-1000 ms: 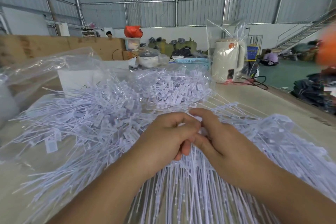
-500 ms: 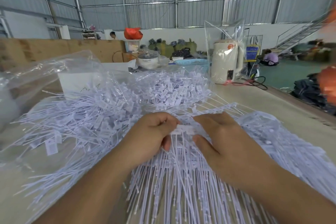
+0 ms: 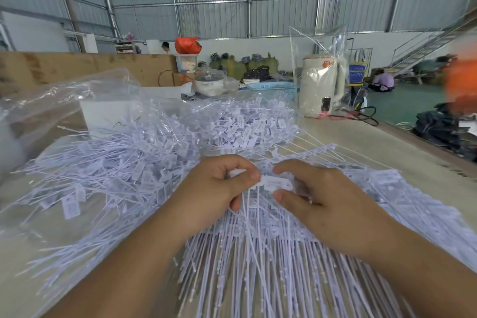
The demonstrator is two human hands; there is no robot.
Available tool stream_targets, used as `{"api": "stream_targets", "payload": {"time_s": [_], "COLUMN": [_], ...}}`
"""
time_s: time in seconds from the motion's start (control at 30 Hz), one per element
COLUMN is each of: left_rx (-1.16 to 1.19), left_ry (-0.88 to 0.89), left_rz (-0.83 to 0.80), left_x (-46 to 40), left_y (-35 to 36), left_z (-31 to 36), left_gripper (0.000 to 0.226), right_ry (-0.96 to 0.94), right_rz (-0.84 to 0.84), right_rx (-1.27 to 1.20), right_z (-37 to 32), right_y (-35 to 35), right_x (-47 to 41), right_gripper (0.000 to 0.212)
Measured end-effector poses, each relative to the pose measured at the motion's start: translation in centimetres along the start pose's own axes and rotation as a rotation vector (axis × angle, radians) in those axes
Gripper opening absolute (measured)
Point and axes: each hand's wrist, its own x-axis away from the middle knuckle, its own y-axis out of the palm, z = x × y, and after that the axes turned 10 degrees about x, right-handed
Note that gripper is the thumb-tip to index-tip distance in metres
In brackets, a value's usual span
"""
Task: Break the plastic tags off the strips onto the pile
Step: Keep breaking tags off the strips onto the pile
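- The left hand (image 3: 214,188) and right hand (image 3: 327,204) are meeting at frame centre, each pinching one end of a white tag (image 3: 273,183) between thumb and fingers.
- The tag is sitting above the strips (image 3: 258,266), which are fanning toward the lower edge.
- The pile (image 3: 124,170) of loose tags is spreading left and up-centre on the desk (image 3: 361,142).
- Print on the tags is showing but too small to read.
- A kettle (image 3: 322,85) in a clear bag is standing upper right; its red label is unreadable.
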Motion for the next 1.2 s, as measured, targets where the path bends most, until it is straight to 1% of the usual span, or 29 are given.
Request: {"api": "stream_targets", "payload": {"time_s": [0.1,0.17,0.23,0.37,0.47,0.57,0.7,0.83,0.97,1.03,1.1,1.2], "left_rx": [0.066,0.221,0.393,0.656,0.769,0.879,0.888,0.774,0.718,0.696,0.675,0.642], "left_ry": [-0.039,-0.080,-0.117,-0.126,-0.104,-0.152,-0.192,-0.160,-0.133,-0.099,-0.068,-0.077], "left_rz": [0.076,0.127,0.160,0.208,0.280,0.332,0.395,0.408,0.436,0.457,0.471,0.469], "left_x": [0.0,0.0,-0.1,0.3,0.6,0.7,0.7,0.2,0.0,-0.2,-0.3,-0.4], "left_y": [1.0,1.6,2.0,2.7,4.0,4.9,4.9,4.4,4.4,4.6,4.8,5.2], "left_z": [-0.3,-0.2,0.1,1.1,1.6,2.0,1.8,1.6,1.3,1.2,1.1,0.8], "left_gripper": [0.019,0.024,0.026,0.024,0.021,0.017,0.017,0.012,0.013,0.017,0.028,0.036], "right_ry": [0.001,0.022,0.015,-0.049,-0.085,-0.119,-0.180,-0.191,-0.237,-0.244,-0.244,-0.253], "right_rz": [0.031,0.115,0.236,0.470,0.591,0.681,0.703,0.712,0.709,0.724,0.734,0.727], "right_rx": [0.026,0.052,0.065,0.155,0.243,0.283,0.356,0.355,0.376,0.354,0.345,0.370], "right_z": [0.0,-0.1,-0.6,-1.4,-1.5,-1.9,-2.2,-2.2,-1.9,-1.8,-1.8,-1.9], "right_y": [0.1,0.1,0.1,0.3,0.6,0.8,1.2,1.5,1.8,1.8,1.9,1.7], "right_x": [-0.2,-0.2,-0.2,0.0,0.0,-0.1,-0.2,-0.4,-0.4,-0.4,-0.3,-0.3], "right_gripper": [0.018,0.017,0.015,0.017,0.018,0.022,0.022,0.021,0.020,0.018,0.016,0.018]}}
